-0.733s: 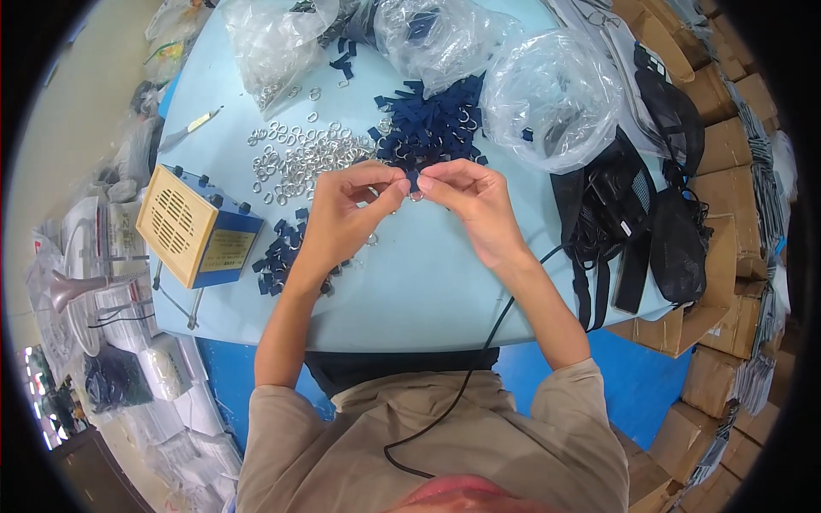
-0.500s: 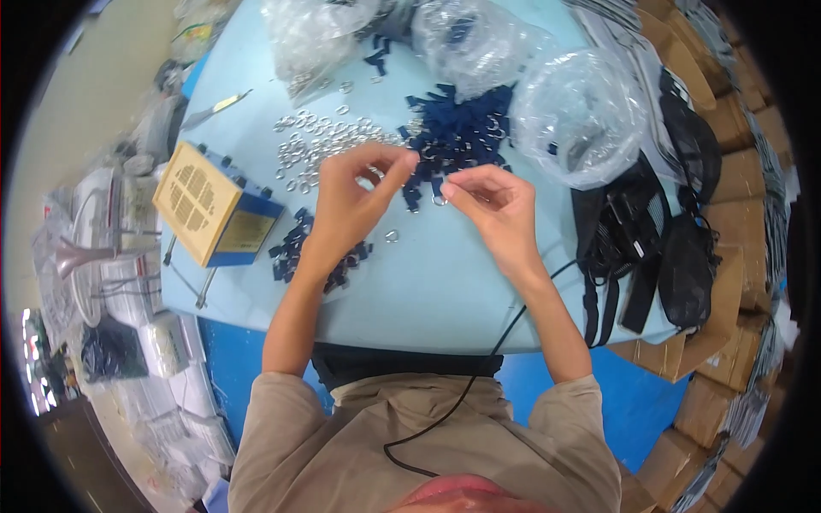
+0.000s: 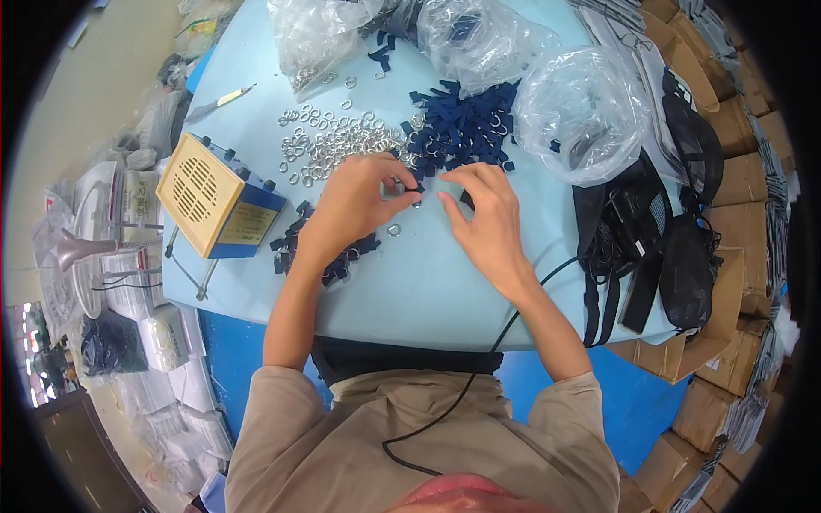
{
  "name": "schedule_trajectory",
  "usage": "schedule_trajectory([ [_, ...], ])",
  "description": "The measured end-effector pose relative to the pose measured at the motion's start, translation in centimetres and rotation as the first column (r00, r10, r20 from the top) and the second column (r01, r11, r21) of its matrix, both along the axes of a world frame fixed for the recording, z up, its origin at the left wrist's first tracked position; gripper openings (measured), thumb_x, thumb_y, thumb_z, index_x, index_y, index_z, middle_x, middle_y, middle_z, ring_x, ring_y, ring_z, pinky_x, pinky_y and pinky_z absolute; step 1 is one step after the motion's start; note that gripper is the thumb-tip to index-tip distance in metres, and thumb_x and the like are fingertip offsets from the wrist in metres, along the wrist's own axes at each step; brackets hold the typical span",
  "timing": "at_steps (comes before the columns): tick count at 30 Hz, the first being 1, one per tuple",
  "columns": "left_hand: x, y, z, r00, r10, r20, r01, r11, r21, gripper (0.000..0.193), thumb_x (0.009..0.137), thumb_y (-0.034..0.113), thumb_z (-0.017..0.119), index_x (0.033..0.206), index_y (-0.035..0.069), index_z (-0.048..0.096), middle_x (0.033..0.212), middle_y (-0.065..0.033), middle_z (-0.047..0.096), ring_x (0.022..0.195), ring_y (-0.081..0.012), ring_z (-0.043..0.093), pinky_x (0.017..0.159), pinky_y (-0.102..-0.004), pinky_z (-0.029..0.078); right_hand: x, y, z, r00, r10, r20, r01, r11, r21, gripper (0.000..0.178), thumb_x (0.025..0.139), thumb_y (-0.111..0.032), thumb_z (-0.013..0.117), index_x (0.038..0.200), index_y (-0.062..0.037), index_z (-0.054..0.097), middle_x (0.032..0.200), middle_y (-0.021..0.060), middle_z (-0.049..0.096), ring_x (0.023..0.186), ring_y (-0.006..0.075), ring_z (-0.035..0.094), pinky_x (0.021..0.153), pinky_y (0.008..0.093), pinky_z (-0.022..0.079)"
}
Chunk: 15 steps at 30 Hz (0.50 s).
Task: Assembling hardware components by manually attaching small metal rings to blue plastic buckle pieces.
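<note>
My left hand (image 3: 363, 198) is closed, its thumb and fingertips pinching a small navy fabric strip (image 3: 414, 189) with a metal ring at its lower end. Close by on the right, my right hand (image 3: 484, 209) has its thumb and forefinger apart, with nothing between their tips. A dark strip (image 3: 466, 200) shows partly behind the right fingers; whether they touch it is hidden. Beyond the hands lie a heap of silvery metal rings (image 3: 346, 141) and a pile of navy strips (image 3: 462, 120). One loose ring (image 3: 393, 230) rests between my wrists. Strips with rings (image 3: 342, 263) lie beside my left forearm.
A box-shaped device (image 3: 221, 201) with a yellowish slotted face stands at the left. Behind it lies a cutter knife (image 3: 224, 100). Clear plastic bags (image 3: 581, 115) line the far side. A black mesh bag (image 3: 629, 218) sits at the right, and a black cable (image 3: 510, 323) passes under my right forearm.
The strip with its ring has passed from my right fingers to my left. My left hand has dipped slightly nearer to me, and my right thumb and forefinger have parted.
</note>
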State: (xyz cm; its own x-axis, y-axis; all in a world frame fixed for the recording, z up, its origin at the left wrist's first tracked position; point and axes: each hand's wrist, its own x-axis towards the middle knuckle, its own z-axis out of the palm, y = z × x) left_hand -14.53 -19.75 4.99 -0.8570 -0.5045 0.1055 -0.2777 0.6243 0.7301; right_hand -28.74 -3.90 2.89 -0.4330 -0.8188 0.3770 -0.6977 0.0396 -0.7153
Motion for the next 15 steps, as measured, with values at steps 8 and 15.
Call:
schedule_trajectory([
  [8, -0.8, 1.0, -0.8, 0.999, -0.023, -0.024, 0.023, 1.000, 0.020, 0.016, 0.083, 0.003, 0.080, 0.098, 0.001, 0.076, 0.091, -0.0085, 0.075, 0.072, -0.0179, 0.069, 0.065, -0.0291, 0.055, -0.3, 0.2, -0.1, 0.999, 0.012, 0.034, -0.015, 0.996, 0.086, 0.020, 0.086, -0.004, 0.075, 0.106, -0.0014, 0.072, 0.101, 0.0125, 0.067, 0.101, 0.0330, 0.060, 0.088, 0.0432, 0.050],
  [15, -0.9, 1.2, -0.5, 0.987, 0.068, -0.146, -0.008, 0.927, 0.375, 0.011, 0.087, -0.003, 0.076, 0.098, -0.003, 0.076, 0.089, -0.0076, 0.077, 0.074, -0.0121, 0.071, 0.069, -0.0263, 0.057, -0.2, -0.1, -0.5, 0.990, 0.042, 0.134, -0.046, 0.999, 0.025, 0.021, 0.087, -0.005, 0.077, 0.107, -0.0037, 0.073, 0.102, 0.0097, 0.070, 0.091, 0.0257, 0.065, 0.076, 0.0363, 0.054],
])
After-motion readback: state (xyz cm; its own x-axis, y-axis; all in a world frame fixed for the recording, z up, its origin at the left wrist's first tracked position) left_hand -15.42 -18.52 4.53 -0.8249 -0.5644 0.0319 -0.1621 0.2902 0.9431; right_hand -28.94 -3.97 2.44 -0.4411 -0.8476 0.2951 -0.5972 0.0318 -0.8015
